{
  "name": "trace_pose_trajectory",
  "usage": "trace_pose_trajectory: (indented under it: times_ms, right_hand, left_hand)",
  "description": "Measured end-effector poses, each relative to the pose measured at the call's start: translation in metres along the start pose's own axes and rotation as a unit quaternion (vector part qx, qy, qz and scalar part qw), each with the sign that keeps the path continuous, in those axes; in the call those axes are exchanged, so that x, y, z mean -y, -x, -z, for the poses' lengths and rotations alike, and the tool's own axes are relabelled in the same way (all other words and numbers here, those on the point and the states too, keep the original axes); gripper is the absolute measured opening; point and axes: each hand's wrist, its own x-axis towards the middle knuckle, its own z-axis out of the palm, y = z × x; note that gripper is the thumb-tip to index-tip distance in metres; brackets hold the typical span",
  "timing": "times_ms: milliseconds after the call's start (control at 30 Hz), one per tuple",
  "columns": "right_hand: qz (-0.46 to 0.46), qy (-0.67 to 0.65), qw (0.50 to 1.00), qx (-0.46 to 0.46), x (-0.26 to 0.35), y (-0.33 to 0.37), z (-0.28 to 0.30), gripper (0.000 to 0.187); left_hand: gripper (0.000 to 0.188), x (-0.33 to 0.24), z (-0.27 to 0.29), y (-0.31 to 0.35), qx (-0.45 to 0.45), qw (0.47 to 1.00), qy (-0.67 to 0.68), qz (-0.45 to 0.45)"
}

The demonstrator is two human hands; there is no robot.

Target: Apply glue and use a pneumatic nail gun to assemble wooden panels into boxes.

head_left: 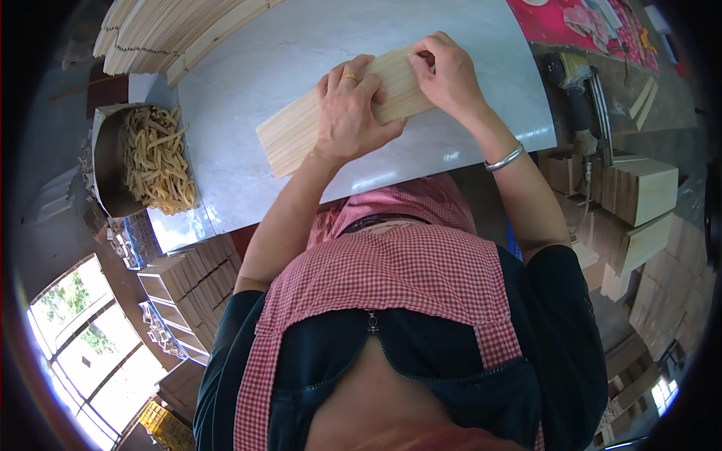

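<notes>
A pale wooden board (292,137) lies aslant on the grey marbled tabletop (481,143). My left hand (347,113), with a gold ring on one finger, grips across its middle, the thumb along the near edge. At the board's right end is my right hand (451,79), a silver bangle on its wrist. Its thumb and fingers are curled together in a pinch over the wood. Anything small between those fingertips is hidden. The right hand also covers part of the board's end.
Thin wooden boards (150,37) stand stacked at the far left. Below them, a metal bin (113,169) holds curled wood strips (158,154). To the right are a clamp-like machine (575,83) and stacked wooden blocks (647,192). A pink cloth (553,26) covers a surface at the far right.
</notes>
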Motion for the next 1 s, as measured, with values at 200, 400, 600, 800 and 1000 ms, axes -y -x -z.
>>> trace_pose_trajectory:
  times_ms: [200, 400, 600, 800, 1000]
  right_hand:
    - [-0.006, -0.037, 0.998, 0.045, 0.005, 0.031, 0.048, 0.008]
    - [-0.008, 0.052, 0.993, 0.104, 0.019, 0.052, 0.056, 0.005]
    - [0.026, 0.071, 0.989, 0.127, 0.018, 0.045, 0.054, 0.004]
    - [0.002, 0.028, 0.985, 0.167, 0.018, 0.039, 0.058, 0.006]
    - [0.058, 0.077, 0.986, 0.139, 0.019, 0.042, 0.055, 0.006]
  left_hand:
    - [0.043, 0.005, -0.002, -0.004, -0.011, 0.998, -0.046, -0.028]
    - [0.045, -0.005, -0.012, -0.019, -0.012, 0.997, -0.059, -0.044]
    - [0.046, -0.01, -0.022, -0.022, -0.019, 0.999, -0.043, -0.02]
    - [0.045, -0.01, -0.026, -0.019, -0.047, 0.998, -0.044, -0.02]
    - [0.044, -0.013, -0.016, -0.02, -0.038, 0.999, -0.03, -0.024]
